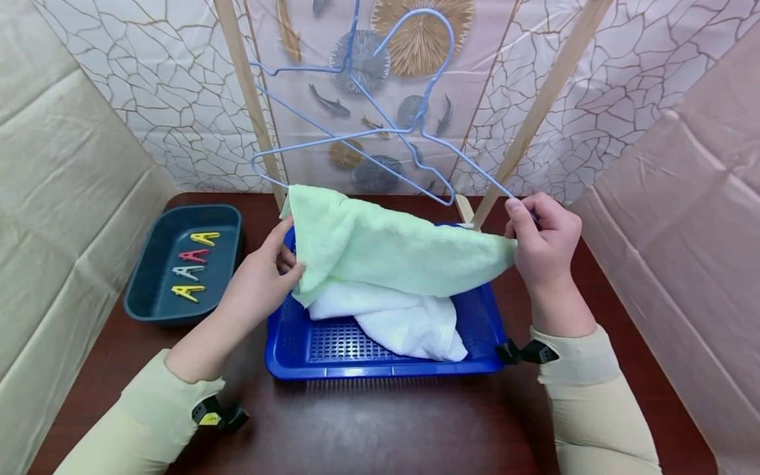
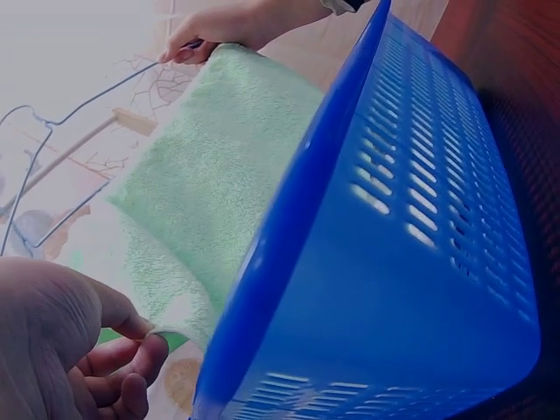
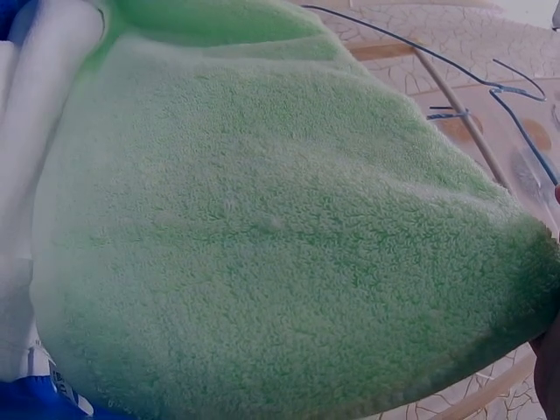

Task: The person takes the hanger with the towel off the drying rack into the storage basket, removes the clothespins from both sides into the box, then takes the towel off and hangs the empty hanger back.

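Observation:
A light green towel (image 1: 404, 254) stretches between my two hands above a blue basket (image 1: 386, 371). My left hand (image 1: 261, 277) pinches its left edge between thumb and fingers, seen close in the left wrist view at the towel (image 2: 210, 166). At the right, my right hand (image 1: 546, 237) grips the lower right end of a blue wire hanger (image 1: 356, 135), with the towel's right corner at the same fingers. The hanger's lower left part passes behind the towel. Green terry cloth (image 3: 262, 210) fills most of the right wrist view, where little of the hand shows.
In the basket lies a folded white towel (image 1: 415, 326). A dark teal tray (image 1: 142, 290) to the left contains several clothespins (image 1: 192, 255). Behind, a second blue hanger (image 1: 309, 68) hangs between two wooden poles (image 1: 546, 99).

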Action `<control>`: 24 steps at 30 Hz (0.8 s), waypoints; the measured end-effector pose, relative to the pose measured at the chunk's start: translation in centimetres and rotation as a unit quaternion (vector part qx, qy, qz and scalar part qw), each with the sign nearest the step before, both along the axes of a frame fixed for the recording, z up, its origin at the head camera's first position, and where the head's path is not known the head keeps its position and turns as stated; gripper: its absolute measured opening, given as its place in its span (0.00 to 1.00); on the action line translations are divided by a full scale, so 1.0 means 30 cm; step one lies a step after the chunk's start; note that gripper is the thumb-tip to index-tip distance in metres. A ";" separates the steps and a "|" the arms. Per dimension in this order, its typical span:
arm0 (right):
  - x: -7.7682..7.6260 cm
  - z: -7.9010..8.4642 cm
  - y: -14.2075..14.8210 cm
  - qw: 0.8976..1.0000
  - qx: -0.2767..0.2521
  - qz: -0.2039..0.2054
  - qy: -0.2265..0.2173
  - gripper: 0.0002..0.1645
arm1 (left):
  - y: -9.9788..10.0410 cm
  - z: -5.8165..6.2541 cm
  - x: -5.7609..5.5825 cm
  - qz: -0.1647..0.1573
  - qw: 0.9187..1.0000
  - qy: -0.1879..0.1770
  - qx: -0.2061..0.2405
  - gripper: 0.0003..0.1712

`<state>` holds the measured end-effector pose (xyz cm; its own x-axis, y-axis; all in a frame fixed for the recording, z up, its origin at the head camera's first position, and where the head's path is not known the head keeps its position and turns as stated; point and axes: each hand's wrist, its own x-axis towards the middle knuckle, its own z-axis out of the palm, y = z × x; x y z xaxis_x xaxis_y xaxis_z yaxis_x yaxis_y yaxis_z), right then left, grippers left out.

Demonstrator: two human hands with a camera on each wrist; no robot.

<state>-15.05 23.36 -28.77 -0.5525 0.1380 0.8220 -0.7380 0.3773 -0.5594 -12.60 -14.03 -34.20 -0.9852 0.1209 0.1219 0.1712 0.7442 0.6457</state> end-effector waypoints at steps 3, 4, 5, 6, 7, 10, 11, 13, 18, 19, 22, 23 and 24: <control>0.006 0.006 0.004 1.000 0.001 -0.002 0.002 0.19 | 0.004 0.002 0.004 -0.003 1.000 -0.009 -0.009 0.42; 0.009 0.008 0.005 1.000 0.001 -0.003 0.002 0.19 | 0.006 0.003 0.006 -0.005 1.000 -0.012 -0.011 0.42; 0.011 0.010 0.006 1.000 0.002 -0.005 0.001 0.19 | 0.008 0.004 0.007 -0.008 1.000 -0.015 -0.012 0.42; 0.014 0.011 0.007 1.000 0.002 -0.007 0.001 0.19 | 0.010 0.005 0.009 -0.011 1.000 -0.019 -0.012 0.42; 0.015 0.012 0.008 1.000 0.002 -0.008 0.000 0.19 | 0.012 0.005 0.010 -0.015 1.000 -0.023 -0.011 0.41; 0.019 0.013 0.010 1.000 0.003 -0.012 -0.003 0.19 | 0.016 0.002 0.015 -0.024 0.999 -0.038 -0.008 0.41; 0.019 0.012 0.009 1.000 0.003 -0.011 -0.003 0.19 | 0.016 0.000 0.016 -0.026 0.999 -0.043 -0.008 0.40; 0.018 0.009 0.008 1.000 0.004 -0.011 -0.005 0.19 | 0.014 -0.006 0.019 -0.028 0.998 -0.052 -0.007 0.40; 0.016 0.005 0.004 1.000 -0.001 -0.007 -0.007 0.19 | 0.009 -0.018 0.026 -0.030 0.998 -0.063 -0.006 0.40; 0.016 0.004 0.003 1.000 -0.004 -0.007 -0.008 0.19 | 0.007 -0.019 0.027 -0.031 0.997 -0.064 -0.006 0.40; 0.014 0.000 0.000 1.000 -0.010 -0.010 -0.012 0.18 | 0.003 -0.020 0.029 -0.032 0.997 -0.072 -0.007 0.39; 0.014 -0.001 -0.001 1.000 -0.011 -0.011 -0.014 0.18 | 0.001 -0.020 0.030 -0.031 0.997 -0.075 -0.008 0.39; 0.014 -0.003 -0.002 1.000 -0.014 -0.013 -0.016 0.18 | -0.001 -0.021 0.031 -0.030 0.996 -0.078 -0.010 0.39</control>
